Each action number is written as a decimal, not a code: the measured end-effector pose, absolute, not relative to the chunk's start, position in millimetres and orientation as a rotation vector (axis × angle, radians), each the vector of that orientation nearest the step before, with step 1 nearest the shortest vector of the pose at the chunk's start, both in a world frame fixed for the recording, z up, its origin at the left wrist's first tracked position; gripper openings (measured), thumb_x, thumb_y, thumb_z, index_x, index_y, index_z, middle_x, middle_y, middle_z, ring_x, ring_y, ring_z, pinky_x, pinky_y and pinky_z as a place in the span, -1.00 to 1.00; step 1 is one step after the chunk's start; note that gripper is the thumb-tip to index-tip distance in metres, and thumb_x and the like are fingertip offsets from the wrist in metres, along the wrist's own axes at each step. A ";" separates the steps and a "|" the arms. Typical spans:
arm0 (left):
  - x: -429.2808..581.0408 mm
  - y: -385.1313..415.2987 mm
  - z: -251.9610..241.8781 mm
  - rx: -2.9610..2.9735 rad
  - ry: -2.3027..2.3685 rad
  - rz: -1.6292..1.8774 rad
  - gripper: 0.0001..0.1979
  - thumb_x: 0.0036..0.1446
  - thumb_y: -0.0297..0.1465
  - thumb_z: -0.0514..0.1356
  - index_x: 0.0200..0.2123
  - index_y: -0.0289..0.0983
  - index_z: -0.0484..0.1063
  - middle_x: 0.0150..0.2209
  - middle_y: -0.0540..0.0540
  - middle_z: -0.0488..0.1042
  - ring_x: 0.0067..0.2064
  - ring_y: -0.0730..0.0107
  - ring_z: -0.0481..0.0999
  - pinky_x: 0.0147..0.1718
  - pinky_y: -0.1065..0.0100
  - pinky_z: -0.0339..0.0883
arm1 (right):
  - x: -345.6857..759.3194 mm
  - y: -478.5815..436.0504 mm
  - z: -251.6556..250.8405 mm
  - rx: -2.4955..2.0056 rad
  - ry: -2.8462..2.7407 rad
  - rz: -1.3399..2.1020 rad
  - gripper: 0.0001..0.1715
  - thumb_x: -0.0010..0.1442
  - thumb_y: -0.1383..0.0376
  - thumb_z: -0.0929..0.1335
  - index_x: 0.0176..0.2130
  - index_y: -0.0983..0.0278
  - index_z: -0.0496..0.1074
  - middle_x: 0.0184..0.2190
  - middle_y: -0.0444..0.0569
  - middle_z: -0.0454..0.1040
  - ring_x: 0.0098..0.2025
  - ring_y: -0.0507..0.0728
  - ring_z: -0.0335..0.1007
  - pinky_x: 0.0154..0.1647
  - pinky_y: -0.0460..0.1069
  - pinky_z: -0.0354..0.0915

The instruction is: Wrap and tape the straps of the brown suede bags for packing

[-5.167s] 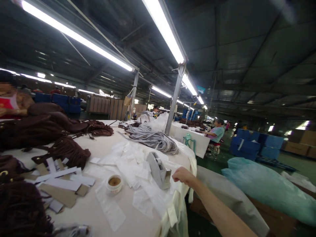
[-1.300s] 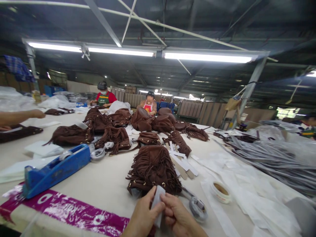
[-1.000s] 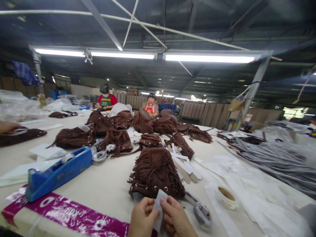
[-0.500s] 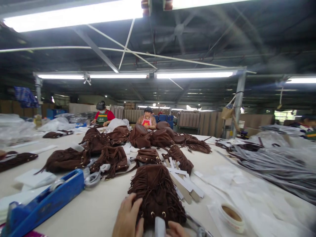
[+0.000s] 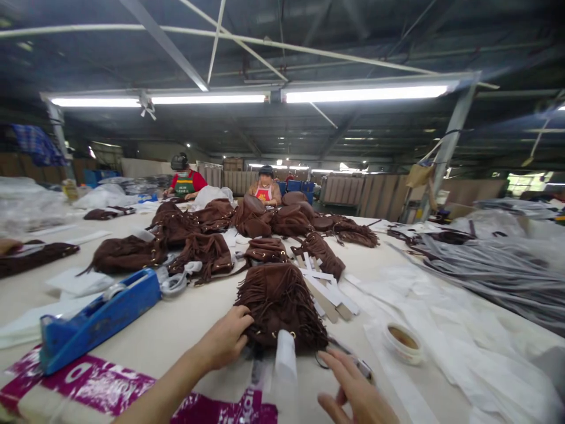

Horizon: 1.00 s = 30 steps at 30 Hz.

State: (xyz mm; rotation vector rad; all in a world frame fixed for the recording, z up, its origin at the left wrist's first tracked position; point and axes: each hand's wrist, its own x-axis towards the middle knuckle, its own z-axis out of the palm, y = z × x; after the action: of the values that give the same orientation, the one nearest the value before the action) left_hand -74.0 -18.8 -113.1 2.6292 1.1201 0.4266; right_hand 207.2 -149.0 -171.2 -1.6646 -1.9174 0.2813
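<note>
In front of me a dark brown fringed bag (image 5: 280,294) lies on the table, its gold eyelets toward me. The bent fingers and thumb of my left hand (image 5: 227,335) grip its near left edge. A strap wrapped in white material (image 5: 286,356) sticks out from the bag's near edge toward me. My right hand (image 5: 353,383) is off the bag, to the right of the strap, fingers apart and holding nothing. Just beyond those fingers lies a metal tool (image 5: 362,366), partly hidden, its kind unclear.
To the left stands a blue tape dispenser (image 5: 101,318) beside purple printed plastic (image 5: 101,383). More brown bags (image 5: 203,253) are heaped beyond. Card strips (image 5: 326,288), a tape roll (image 5: 402,343), white sheets (image 5: 463,330) and grey-wrapped straps (image 5: 485,277) lie right. Two people work across the table.
My right hand has come away from the wrapped strap and moved right, opening. My left hand stays at the bag's left edge. The view has tilted down, showing the purple plastic more fully.
</note>
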 end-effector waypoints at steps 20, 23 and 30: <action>-17.3 -22.1 -78.8 2.340 1.418 0.601 -0.73 0.10 -0.48 -0.05 -0.46 -0.26 0.43 -0.44 -0.08 0.51 -0.28 0.25 0.50 -0.27 0.34 0.31 | 128.5 -75.1 -133.4 -1.316 -1.952 0.203 -0.56 0.00 0.53 0.26 -0.14 0.23 0.43 -0.13 0.01 0.42 -0.08 0.14 0.40 -0.09 -0.07 0.26; -13.6 -18.3 -83.9 2.301 1.422 0.606 -0.73 0.10 -0.48 -0.05 -0.47 -0.27 0.43 -0.45 -0.08 0.51 -0.29 0.25 0.50 -0.28 0.34 0.31 | 133.7 -70.4 -129.6 -1.292 -2.031 0.125 -0.71 -0.04 0.52 0.28 -0.29 0.25 0.41 -0.15 0.02 0.46 -0.08 0.15 0.38 -0.10 -0.05 0.24; -5.5 -5.8 -96.1 2.205 1.461 0.605 -0.77 0.07 -0.49 -0.02 -0.52 -0.29 0.39 -0.39 -0.16 0.53 -0.30 0.27 0.50 -0.33 0.37 0.25 | 135.5 -76.4 -65.0 -1.575 -2.282 0.127 -0.77 -0.07 0.33 0.39 -0.30 0.27 0.42 -0.42 -0.05 0.49 -0.35 0.17 0.37 -0.37 -0.03 0.12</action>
State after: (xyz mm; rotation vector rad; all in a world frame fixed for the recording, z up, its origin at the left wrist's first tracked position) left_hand -5.5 -5.8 -96.1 2.2048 1.4610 0.6047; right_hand 135.5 -76.4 -65.0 -1.5750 -2.2819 0.1271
